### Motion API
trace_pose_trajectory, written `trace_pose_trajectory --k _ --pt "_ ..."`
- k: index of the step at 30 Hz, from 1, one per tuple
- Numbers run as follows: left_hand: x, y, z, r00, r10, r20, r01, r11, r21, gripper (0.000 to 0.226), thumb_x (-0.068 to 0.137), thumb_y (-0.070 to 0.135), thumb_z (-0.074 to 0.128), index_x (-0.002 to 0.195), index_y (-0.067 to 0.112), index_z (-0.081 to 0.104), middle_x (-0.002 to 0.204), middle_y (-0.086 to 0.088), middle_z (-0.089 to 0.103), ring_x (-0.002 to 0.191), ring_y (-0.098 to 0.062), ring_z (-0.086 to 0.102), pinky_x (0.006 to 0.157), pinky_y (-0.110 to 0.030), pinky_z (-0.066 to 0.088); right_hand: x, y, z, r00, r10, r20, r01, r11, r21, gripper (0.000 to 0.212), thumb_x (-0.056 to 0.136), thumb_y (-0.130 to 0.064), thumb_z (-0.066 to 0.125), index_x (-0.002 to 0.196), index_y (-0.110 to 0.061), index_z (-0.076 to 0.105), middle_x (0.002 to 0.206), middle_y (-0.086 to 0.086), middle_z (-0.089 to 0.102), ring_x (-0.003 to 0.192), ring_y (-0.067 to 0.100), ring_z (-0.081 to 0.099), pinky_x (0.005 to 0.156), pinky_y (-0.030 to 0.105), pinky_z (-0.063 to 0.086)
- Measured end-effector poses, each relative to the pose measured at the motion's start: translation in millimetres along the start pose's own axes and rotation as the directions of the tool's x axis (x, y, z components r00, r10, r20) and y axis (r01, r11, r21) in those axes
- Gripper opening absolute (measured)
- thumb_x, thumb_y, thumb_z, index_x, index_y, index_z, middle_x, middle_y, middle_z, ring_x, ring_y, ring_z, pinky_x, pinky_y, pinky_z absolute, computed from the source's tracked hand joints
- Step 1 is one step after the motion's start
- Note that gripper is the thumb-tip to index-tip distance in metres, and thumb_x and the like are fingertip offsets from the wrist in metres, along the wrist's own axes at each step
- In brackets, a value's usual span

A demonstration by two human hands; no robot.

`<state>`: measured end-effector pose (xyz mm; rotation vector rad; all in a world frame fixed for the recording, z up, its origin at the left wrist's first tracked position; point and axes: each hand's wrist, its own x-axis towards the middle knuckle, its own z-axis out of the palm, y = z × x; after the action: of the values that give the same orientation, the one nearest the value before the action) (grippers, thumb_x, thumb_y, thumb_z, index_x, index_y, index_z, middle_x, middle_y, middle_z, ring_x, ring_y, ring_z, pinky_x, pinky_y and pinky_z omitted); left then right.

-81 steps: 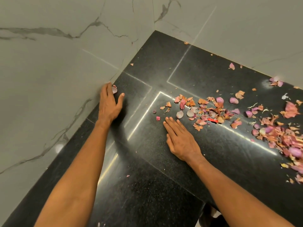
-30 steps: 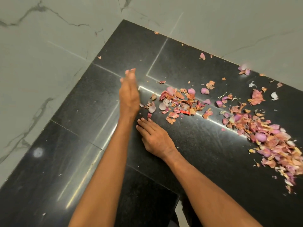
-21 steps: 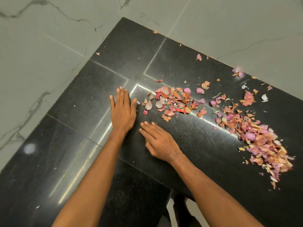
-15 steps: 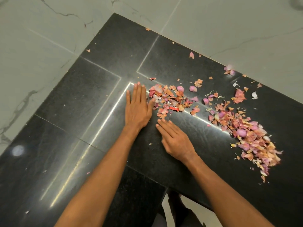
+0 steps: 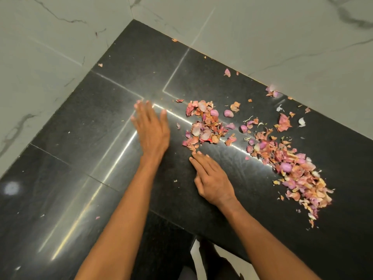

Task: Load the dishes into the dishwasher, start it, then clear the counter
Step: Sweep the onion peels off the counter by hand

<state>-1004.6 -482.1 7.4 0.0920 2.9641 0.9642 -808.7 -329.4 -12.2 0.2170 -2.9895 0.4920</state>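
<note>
Head view: onion peels (image 5: 203, 126) just beyond flat, spread, empty fingers (image 5: 198, 158) of both hands.

Left hand (image 5: 151, 131) fingertips motion-blurred; both forearms cropped below.

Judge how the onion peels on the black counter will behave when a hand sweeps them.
The onion peels look thin and papery, so probably very light and scatter easily. The glossy counter should let them slide, though flat flakes may cling. They likely crumple rather than roll.
</note>
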Motion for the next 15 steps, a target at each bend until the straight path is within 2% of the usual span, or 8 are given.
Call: trace_pose_trajectory --k 1,3,5,7,9,11,13,15 --pt "-2.1 -12.0 3.3 0.999 -0.025 0.032 0.022 0.993 0.117 0.072 0.106 0.053 0.015 0.158 0.003 0.020 0.167 -0.019 0.007 0.156 -0.030 -0.001 0.124 -0.057 0.003 -0.2 0.9 0.0 1.000 -0.004 0.005 0.004 1.000 -0.005 0.059 0.092 -0.018 0.058 0.149 -0.004 0.052 0.157 0.013 0.047 0.148 0.026 0.041 0.123 0.043 0.034" --pt "-9.3 -16.4 16.1 0.995 0.024 0.101 -0.054 0.951 0.305 0.078 0.105 0.059 0.009 0.159 0.003 0.013 0.167 -0.019 0.002 0.156 -0.029 -0.006 0.124 -0.056 -0.002 0.4 1.6 0.2 1.000 -0.010 0.011 0.010 1.000 -0.022 0.059 0.092 -0.019 0.058 0.149 -0.004 0.051 0.158 0.013 0.047 0.149 0.026 0.041 0.123 0.044 0.035" --pt "-14.7 3.2 31.4 0.983 0.096 0.156 -0.147 0.924 0.354 0.080 0.104 0.061 0.004 0.159 0.004 0.008 0.167 -0.017 -0.001 0.155 -0.028 -0.009 0.124 -0.055 -0.004 0.4 0.6 1.1 1.000 -0.005 0.013 0.005 0.999 -0.038 0.059 0.092 -0.020 0.056 0.149 -0.004 0.052 0.157 0.014 0.048 0.149 0.026 0.041 0.123 0.044 0.035" --pt "-16.3 30.1 48.3 0.964 0.171 0.202 -0.228 0.923 0.311 0.079 0.103 0.063 0.002 0.159 0.007 0.003 0.167 -0.015 -0.004 0.155 -0.026 -0.010 0.124 -0.056 -0.003 0.1 1.0 2.5 1.000 0.001 0.013 0.000 0.999 -0.037 0.060 0.090 -0.020 0.056 0.147 -0.004 0.054 0.155 0.014 0.050 0.147 0.027 0.043 0.122 0.045 0.036" --pt "-16.3 57.5 65.5 0.927 0.257 0.275 -0.316 0.928 0.198 0.077 0.103 0.062 0.002 0.160 0.011 -0.003 0.168 -0.011 -0.008 0.155 -0.022 -0.013 0.124 -0.056 -0.002 -0.2 3.6 3.5 1.000 0.004 0.016 -0.003 1.000 -0.029 0.062 0.087 -0.023 0.057 0.146 -0.004 0.055 0.152 0.015 0.053 0.145 0.028 0.044 0.120 0.046 0.039" --pt "-12.7 84.0 72.3 0.891 0.330 0.312 -0.329 0.942 -0.058 0.073 0.105 0.059 0.007 0.161 0.013 -0.003 0.169 -0.005 -0.007 0.155 -0.016 -0.014 0.125 -0.052 -0.003 -1.5 5.3 3.4 0.999 0.002 0.038 -0.002 1.000 -0.014 0.063 0.087 -0.026 0.058 0.146 -0.004 0.053 0.152 0.016 0.052 0.145 0.029 0.044 0.119 0.048 0.040" --pt "-7.4 104.2 64.9 0.888 0.347 0.302 -0.225 0.900 -0.372 0.068 0.108 0.054 0.014 0.162 0.015 0.002 0.169 0.000 -0.004 0.154 -0.007 -0.013 0.126 -0.045 -0.007 -1.7 5.8 2.1 0.998 0.003 0.058 -0.004 1.000 0.004 0.063 0.089 -0.026 0.059 0.148 -0.005 0.051 0.155 0.015 0.050 0.148 0.029 0.042 0.121 0.047 0.038" --pt "-5.1 109.0 49.0 0.919 0.300 0.255 -0.120 0.831 -0.543 0.061 0.109 0.048 0.019 0.161 0.016 0.013 0.169 0.002 0.005 0.153 -0.001 -0.006 0.127 -0.041 -0.004 -0.9 5.5 1.2 0.998 0.016 0.064 -0.017 1.000 0.021 0.063 0.089 -0.024 0.059 0.149 -0.006 0.051 0.157 0.013 0.047 0.149 0.028 0.040 0.121 0.047 0.038"
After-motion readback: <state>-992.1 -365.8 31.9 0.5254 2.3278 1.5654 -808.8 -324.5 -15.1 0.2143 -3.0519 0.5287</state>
